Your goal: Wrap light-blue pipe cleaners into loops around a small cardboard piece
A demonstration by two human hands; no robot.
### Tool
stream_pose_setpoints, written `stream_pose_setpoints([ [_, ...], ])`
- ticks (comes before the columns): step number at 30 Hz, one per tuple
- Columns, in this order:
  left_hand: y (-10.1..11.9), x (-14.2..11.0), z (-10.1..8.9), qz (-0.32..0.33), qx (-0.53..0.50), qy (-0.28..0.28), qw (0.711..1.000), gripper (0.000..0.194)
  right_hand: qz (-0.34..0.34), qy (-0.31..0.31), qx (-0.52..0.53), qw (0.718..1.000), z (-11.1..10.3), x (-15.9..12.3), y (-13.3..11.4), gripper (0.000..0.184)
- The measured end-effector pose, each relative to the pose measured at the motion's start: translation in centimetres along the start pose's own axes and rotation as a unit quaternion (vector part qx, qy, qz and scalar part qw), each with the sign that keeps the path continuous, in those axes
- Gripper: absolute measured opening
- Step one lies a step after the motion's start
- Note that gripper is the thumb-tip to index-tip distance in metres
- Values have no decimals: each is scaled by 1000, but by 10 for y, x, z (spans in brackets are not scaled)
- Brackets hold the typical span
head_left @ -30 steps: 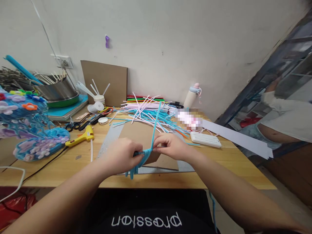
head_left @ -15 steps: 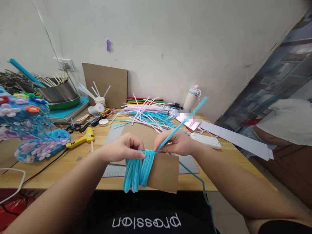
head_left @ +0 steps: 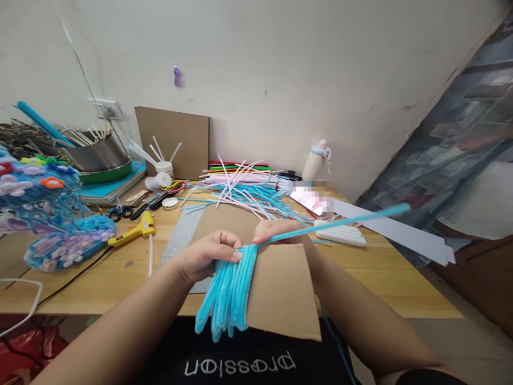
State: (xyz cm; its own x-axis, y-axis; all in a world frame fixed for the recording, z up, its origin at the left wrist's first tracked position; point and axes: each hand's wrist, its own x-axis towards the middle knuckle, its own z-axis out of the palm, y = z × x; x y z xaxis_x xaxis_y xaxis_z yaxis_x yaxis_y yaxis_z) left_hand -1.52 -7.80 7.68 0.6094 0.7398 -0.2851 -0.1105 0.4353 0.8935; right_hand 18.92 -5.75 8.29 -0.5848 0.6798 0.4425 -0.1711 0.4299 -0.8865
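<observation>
My left hand [head_left: 212, 254] pinches the top edge of a cardboard piece [head_left: 284, 294], its thumb pressed on the blue pipe cleaners [head_left: 230, 294] looped over it. Several of these fuzzy loops hang down the cardboard's left part, fanned out at the bottom. My right hand [head_left: 282, 229] is closed at the top edge, just right of the loops, by the base of a blue strand [head_left: 340, 220] that sticks out to the right. Cardboard and strand hide part of its fingers. Below my right forearm another blue length [head_left: 334, 339] trails down over my dark apron.
Pink and blue pipe cleaners [head_left: 240, 190] lie piled at the back. A yellow glue gun [head_left: 138, 231], black scissors [head_left: 121, 209] and a flower-covered blue piece [head_left: 72, 240] are on the left. A phone [head_left: 306, 199], white power strip [head_left: 340, 233] and bottle [head_left: 316, 160] stand or lie right.
The cardboard has come closer and lower, and more of its right part shows. The free strand has swung from pointing up-right to lying nearly level toward the right.
</observation>
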Motion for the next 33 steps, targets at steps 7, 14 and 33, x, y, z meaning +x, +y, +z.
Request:
stream_pose_setpoints([
  [7,-18,7,6,-48,-75,-14,996,13,-9,-24,-32,999,-2,-9,8,19],
  [14,-18,12,-6,-6,1,-5,1000,19,-9,26,-22,999,-2,-13,25,17],
  [33,-6,54,-61,64,260,76,961,39,307,152,239,908,-24,1,89,31],
])
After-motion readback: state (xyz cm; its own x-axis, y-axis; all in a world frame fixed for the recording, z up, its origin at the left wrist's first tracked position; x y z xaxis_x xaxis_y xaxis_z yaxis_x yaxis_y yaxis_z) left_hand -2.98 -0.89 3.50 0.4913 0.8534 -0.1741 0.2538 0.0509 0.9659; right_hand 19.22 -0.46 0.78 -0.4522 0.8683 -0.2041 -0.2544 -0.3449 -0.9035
